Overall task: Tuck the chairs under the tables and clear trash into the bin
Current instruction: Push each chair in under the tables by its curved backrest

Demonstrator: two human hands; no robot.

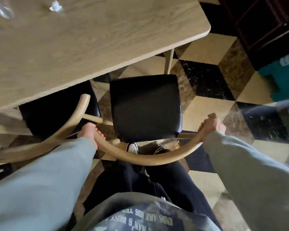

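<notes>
Head view: my left hand (88, 133) and right hand (211, 126) each grip the curved backrest (150, 158) of the chair (144, 107) — its black seat just clear of the table (90, 39). Crumpled trash (55, 6) lies on top. Sweatshirt print reads partly "ARE HIS".
</notes>
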